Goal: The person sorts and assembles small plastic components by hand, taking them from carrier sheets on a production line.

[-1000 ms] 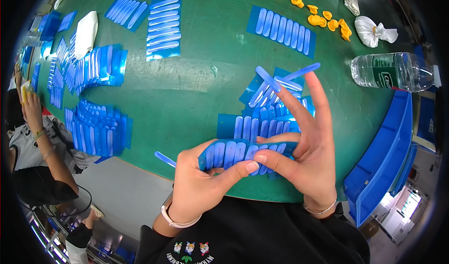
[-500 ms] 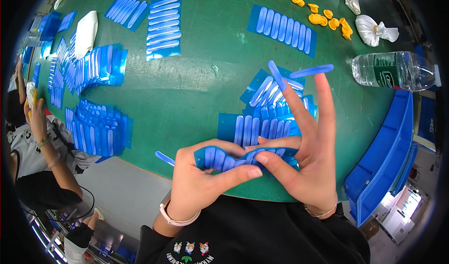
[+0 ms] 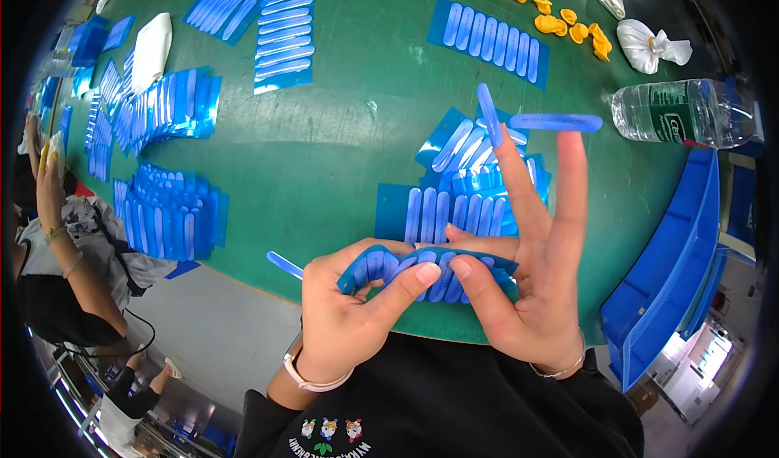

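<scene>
Both my hands pinch one curved blue sheet of long rounded strips (image 3: 442, 275) above the table's near edge. My left hand (image 3: 349, 304) is closed on its left part, thumb pressed on the strips. My right hand (image 3: 527, 288) grips the right part between thumb and lower fingers, while two other fingers stretch away. On those fingertips stick two loose blue strips, one tilted upright (image 3: 489, 116) and one nearly level (image 3: 557, 123). Another blue strip (image 3: 285, 265) juts out beside my left hand. Just beyond lie overlapping blue strip sheets (image 3: 454, 215), partly hidden by my right hand.
Stacks of blue sheets (image 3: 166, 210) fill the table's left side, with a white pouch (image 3: 152, 52) on them. Yellow finger cots (image 3: 550, 25), a white knotted bundle (image 3: 652, 46) and a clear bottle (image 3: 682, 115) lie far right. A blue bin (image 3: 657, 271) stands right; a co-worker's arm (image 3: 77, 267) is left.
My left thumb has moved up and the sheet between my hands is bent differently. My raised right fingers have shifted slightly, the strips with them. The co-worker's arm at left has moved.
</scene>
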A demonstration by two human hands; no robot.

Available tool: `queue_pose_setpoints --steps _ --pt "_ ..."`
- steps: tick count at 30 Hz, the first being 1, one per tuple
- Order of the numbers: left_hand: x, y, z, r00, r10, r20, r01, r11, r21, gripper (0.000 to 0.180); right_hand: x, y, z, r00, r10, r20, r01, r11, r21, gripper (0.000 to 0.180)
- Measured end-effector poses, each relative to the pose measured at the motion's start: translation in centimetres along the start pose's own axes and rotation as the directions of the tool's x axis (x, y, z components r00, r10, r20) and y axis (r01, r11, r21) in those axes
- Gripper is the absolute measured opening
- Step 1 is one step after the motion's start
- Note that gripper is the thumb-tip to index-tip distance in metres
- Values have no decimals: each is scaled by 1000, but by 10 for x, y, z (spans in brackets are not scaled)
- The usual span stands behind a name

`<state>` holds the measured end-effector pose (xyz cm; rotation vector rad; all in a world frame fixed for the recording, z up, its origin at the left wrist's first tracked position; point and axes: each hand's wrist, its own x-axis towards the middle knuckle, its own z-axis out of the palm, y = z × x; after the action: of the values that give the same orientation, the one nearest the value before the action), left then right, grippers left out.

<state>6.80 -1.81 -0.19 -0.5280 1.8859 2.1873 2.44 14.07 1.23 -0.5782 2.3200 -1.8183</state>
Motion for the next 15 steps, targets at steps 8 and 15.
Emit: queue_pose_setpoints --steps 8,15 --pt "-2 -2 -7 979 -35 202 66 987 -150 13 -2 6 -1 991 72 -112 -65 996 66 87" --pt "-6 3 -6 969 -171 176 201 965 -171 15 -4 8 -4 978 147 -147 -132 985 108 88"
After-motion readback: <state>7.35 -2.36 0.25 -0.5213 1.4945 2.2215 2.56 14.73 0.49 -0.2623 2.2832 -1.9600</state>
